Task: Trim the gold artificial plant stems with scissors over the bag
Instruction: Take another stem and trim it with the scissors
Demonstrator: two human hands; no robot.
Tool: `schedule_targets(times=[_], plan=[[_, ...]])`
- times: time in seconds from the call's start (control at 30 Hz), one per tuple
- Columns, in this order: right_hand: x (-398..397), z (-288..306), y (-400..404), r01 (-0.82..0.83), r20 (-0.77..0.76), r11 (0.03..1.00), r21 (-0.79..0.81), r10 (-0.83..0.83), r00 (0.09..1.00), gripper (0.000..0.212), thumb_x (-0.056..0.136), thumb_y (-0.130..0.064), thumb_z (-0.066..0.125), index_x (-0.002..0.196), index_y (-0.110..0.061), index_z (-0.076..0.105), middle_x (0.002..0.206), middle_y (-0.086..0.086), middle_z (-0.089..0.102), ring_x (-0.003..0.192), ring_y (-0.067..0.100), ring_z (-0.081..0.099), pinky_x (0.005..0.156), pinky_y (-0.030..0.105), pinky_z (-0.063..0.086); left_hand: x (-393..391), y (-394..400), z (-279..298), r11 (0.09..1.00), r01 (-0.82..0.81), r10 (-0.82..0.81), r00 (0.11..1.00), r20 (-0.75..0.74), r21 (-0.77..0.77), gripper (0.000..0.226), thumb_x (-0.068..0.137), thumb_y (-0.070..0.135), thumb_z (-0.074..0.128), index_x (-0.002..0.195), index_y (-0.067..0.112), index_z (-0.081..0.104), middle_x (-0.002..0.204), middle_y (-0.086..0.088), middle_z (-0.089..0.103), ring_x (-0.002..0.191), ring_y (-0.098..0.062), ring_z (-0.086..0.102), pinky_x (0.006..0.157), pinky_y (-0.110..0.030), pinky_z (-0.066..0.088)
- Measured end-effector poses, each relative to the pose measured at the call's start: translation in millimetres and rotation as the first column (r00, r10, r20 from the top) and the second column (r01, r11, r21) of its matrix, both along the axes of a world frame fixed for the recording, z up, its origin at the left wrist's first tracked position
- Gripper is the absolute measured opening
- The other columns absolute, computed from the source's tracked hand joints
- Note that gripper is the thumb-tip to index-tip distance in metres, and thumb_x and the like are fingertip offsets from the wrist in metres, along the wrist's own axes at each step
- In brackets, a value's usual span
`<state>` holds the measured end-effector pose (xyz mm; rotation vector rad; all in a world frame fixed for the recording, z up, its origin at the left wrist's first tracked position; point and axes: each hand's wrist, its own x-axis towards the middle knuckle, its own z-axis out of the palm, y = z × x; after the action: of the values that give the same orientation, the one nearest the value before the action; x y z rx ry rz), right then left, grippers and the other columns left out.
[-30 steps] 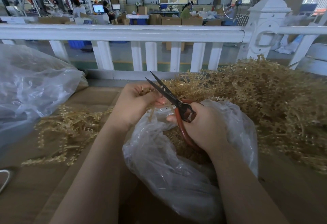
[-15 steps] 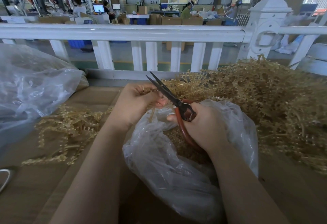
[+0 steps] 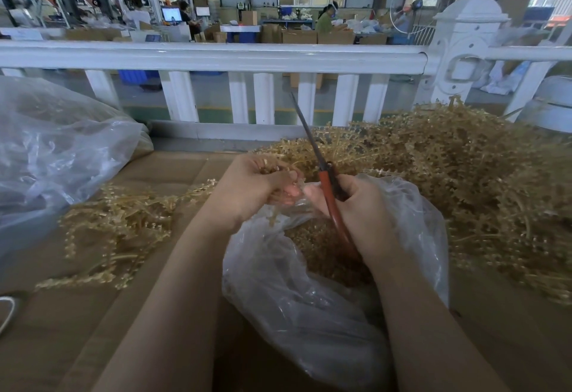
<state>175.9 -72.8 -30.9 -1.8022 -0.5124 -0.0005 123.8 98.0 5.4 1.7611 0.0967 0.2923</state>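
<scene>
My left hand (image 3: 250, 188) grips a small bunch of gold stems (image 3: 269, 167) above the mouth of a clear plastic bag (image 3: 309, 298) that holds gold trimmings. My right hand (image 3: 362, 212) holds red-handled scissors (image 3: 328, 187) just right of it. Their blades are closed and point up and away toward the railing. A big heap of gold stems (image 3: 464, 181) lies to the right, and a smaller loose pile (image 3: 114, 224) lies to the left on the cardboard.
A white railing (image 3: 216, 57) runs across behind the cardboard work surface (image 3: 62, 329). A large clear bag (image 3: 55, 150) bulges at the left. Beyond the rail, people work among cartons. A white cord (image 3: 7, 311) lies at the left edge.
The scissor blades, open beside my left hand before, have closed and swung upright. My left hand has hardly moved.
</scene>
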Motion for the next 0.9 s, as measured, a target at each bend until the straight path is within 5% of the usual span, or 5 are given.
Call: schedule_targets(times=[0.27,0.47,0.57,0.73,0.9], plan=[[6.0,-3.6,-0.1,0.037,-0.132,0.971,0.235,-0.006,0.991,0.016,0.089,-0.025,0.077,0.075,-0.019,0.074,0.07,0.005,0.073,0.07,0.028,0.066,0.082,0.056,0.055,-0.2,-4.7,0.4,0.966,0.079,-0.117,0.982,-0.146,-0.245,0.045,0.073,0.039,0.075,0.102,0.005,0.067,0.093,-0.015,0.077,0.078,-0.026,0.075,0.068,-0.034,0.059],[7.1,-2.1,-2.0,0.046,-0.165,0.925,0.376,0.019,0.986,0.021,0.09,-0.023,0.076,0.07,-0.028,0.076,0.074,0.01,0.072,0.08,0.049,0.064,0.089,0.068,0.051,-0.8,-0.9,-1.2,0.94,0.156,-0.214,0.962,-0.17,-0.302,0.026,0.063,0.016,0.081,0.089,0.011,0.079,0.087,-0.011,0.077,0.068,-0.015,0.071,0.061,-0.024,0.057],[8.2,-3.0,-2.2,0.052,-0.169,0.915,0.399,0.018,0.985,0.02,0.09,-0.023,0.076,0.07,-0.028,0.076,0.072,0.008,0.072,0.077,0.037,0.065,0.092,0.069,0.049,-0.5,-0.2,-1.2,0.939,0.171,-0.234,0.953,-0.191,-0.298,0.027,0.059,0.017,0.083,0.086,0.014,0.08,0.086,-0.01,0.077,0.07,-0.015,0.072,0.066,-0.025,0.058],[7.9,-5.2,-4.5,0.047,-0.132,0.916,0.399,0.007,0.991,0.015,0.088,-0.029,0.078,0.073,-0.027,0.076,0.073,0.007,0.072,0.074,0.028,0.067,0.087,0.059,0.054,-1.8,-3.0,-0.1,0.943,0.166,-0.236,0.945,-0.227,-0.29,0.036,0.055,0.026,0.085,0.089,0.015,0.077,0.086,-0.008,0.076,0.067,-0.015,0.071,0.058,-0.022,0.054],[10.5,-7.3,-4.0,0.073,-0.122,0.91,0.408,-0.025,0.992,0.018,0.088,-0.031,0.077,0.071,-0.026,0.075,0.067,0.002,0.07,0.051,0.006,0.055,0.055,0.023,0.045,-1.6,-2.8,0.6,0.922,0.203,-0.278,0.94,-0.197,-0.331,0.049,0.053,0.015,0.085,0.099,0.015,0.069,0.084,-0.009,0.075,0.067,-0.016,0.071,0.057,-0.023,0.055]])
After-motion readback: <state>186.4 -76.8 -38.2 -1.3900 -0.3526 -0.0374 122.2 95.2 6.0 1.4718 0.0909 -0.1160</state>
